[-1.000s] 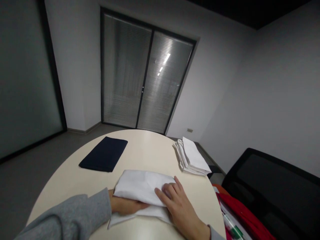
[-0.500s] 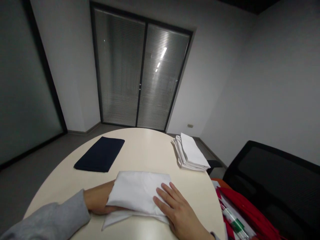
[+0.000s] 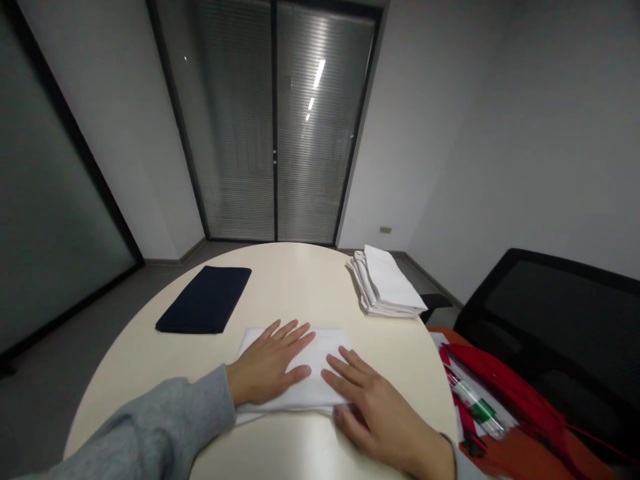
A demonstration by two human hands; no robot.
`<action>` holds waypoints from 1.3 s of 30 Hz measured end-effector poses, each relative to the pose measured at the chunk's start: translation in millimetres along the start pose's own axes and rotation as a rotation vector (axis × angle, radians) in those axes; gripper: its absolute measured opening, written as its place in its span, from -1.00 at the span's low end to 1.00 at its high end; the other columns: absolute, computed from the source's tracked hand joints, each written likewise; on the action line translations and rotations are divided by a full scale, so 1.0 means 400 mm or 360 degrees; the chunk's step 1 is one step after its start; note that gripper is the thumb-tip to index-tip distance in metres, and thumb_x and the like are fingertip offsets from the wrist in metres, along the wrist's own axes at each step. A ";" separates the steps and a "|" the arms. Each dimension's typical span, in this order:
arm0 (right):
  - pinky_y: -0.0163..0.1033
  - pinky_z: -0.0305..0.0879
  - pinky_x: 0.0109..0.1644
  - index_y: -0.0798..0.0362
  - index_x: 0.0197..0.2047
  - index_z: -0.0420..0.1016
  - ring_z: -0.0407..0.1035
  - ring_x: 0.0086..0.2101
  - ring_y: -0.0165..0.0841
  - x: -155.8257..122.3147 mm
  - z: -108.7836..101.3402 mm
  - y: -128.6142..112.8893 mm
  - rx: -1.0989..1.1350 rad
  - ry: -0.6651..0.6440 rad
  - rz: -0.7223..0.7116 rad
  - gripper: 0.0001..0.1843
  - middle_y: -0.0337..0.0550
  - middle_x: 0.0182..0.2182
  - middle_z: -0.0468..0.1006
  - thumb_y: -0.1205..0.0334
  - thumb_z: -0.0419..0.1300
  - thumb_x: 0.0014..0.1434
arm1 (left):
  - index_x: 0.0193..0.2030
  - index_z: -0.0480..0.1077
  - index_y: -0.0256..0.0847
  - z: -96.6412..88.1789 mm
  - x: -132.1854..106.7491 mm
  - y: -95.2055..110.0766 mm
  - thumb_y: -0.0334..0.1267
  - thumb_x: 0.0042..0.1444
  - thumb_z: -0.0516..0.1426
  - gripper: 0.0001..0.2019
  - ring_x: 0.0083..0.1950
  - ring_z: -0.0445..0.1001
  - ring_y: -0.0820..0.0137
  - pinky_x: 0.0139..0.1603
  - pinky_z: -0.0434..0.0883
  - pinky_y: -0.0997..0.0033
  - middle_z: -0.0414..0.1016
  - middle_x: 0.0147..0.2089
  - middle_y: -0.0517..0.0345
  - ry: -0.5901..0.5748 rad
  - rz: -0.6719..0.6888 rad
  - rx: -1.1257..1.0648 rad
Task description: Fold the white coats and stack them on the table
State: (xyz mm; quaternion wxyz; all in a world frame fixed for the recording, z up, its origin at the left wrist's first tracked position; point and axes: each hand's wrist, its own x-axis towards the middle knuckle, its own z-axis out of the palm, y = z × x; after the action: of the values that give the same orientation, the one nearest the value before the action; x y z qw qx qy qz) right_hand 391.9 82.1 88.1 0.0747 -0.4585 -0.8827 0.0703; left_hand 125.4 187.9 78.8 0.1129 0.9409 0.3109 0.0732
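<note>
A folded white cloth (image 3: pixel 320 383) lies on the near part of the round table. On top of its left half my left hand (image 3: pixel 273 363) rests flat, fingers spread. My right hand (image 3: pixel 373 400) lies over the right edge of the cloth, its fingers stretched out across the top. The right thumb is at the near right corner; whether it touches the lower layer I cannot tell. A loose layer sticks out below the cloth's near edge.
A folded navy cloth (image 3: pixel 205 300) lies at the left of the pale round table (image 3: pixel 295 273). A stack of folded white cloths (image 3: pixel 390 283) sits at the back right. Beside the table, a black mesh chair (image 3: pixel 550 320) bears a red bag (image 3: pixel 510 380) and a clear tube (image 3: pixel 477 403).
My left hand has come out from under the white cloth and now lies flat on top. The cloth is lying flatter. My view has tilted down slightly.
</note>
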 end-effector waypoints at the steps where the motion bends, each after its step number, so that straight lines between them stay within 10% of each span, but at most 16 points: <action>1: 0.31 0.09 0.45 -0.04 0.46 0.25 0.08 0.40 0.04 -0.002 -0.025 -0.003 0.0021 -0.0009 0.0089 -0.37 -0.02 0.41 0.25 0.15 0.15 0.36 | 0.56 -0.01 0.04 0.019 0.002 -0.003 0.17 0.46 -0.12 -0.37 0.59 -0.04 0.11 0.54 -0.07 -0.15 -0.01 0.59 0.11 -0.0012 -0.0009 0.0017; 8: 0.24 -0.18 0.54 0.19 0.51 0.09 -0.24 0.48 0.00 0.170 -0.102 -0.095 -0.0094 0.0470 0.0205 -0.22 0.11 0.50 -0.06 -0.10 0.10 0.41 | 0.58 -0.10 0.05 0.029 -0.001 -0.001 0.04 0.44 -0.02 -0.35 0.59 -0.06 0.07 0.54 -0.08 -0.21 -0.01 0.60 0.11 0.0055 -0.0019 0.0088; 17: 0.15 -0.24 0.55 0.18 0.54 0.00 -0.12 0.46 0.03 0.230 0.074 -0.027 0.0127 0.0121 0.0241 -0.21 0.09 0.49 0.02 -0.18 -0.09 0.46 | 0.57 -0.07 0.09 0.039 -0.017 -0.043 0.07 0.43 -0.01 -0.35 0.58 -0.01 0.15 0.56 -0.05 -0.11 0.07 0.57 0.22 0.0049 -0.0051 0.0052; 32: 0.33 -0.09 0.46 0.07 0.49 0.16 -0.04 0.44 0.09 0.179 0.053 0.035 -0.0066 0.0092 0.0418 -0.26 0.21 0.43 0.17 -0.19 -0.03 0.43 | 0.58 -0.16 0.17 -0.004 -0.176 -0.147 0.38 0.25 0.05 -0.12 0.60 -0.15 -0.09 0.52 -0.12 -0.30 -0.21 0.63 0.03 -0.0070 -0.0065 0.0000; 35: 0.37 -0.14 0.44 0.09 0.40 0.33 0.03 0.40 0.19 0.222 -0.006 0.050 -0.0023 -0.0052 0.0319 -0.24 0.23 0.35 0.32 -0.23 0.14 0.33 | 0.59 -0.21 0.10 0.009 -0.176 -0.144 0.41 0.18 0.11 -0.01 0.59 -0.14 -0.14 0.52 -0.12 -0.32 -0.27 0.63 -0.05 0.0033 0.0003 -0.0026; 39: 0.00 0.31 0.23 0.07 0.21 0.50 0.44 0.10 -0.06 0.350 -0.080 0.064 0.0466 -0.0460 0.0135 -0.32 0.07 0.13 0.54 -0.09 0.41 0.10 | 0.61 -0.29 -0.06 0.010 -0.168 -0.137 0.45 0.10 0.16 0.15 0.60 -0.25 -0.19 0.51 -0.08 -0.32 -0.42 0.63 -0.20 0.0112 0.0019 -0.0102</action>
State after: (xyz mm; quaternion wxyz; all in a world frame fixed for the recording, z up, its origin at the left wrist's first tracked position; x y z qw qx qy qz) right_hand 339.2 213.4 124.0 0.0099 -0.4648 -0.8445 0.2659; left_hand 41.7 189.6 56.3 0.1315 0.9354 0.3066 0.1169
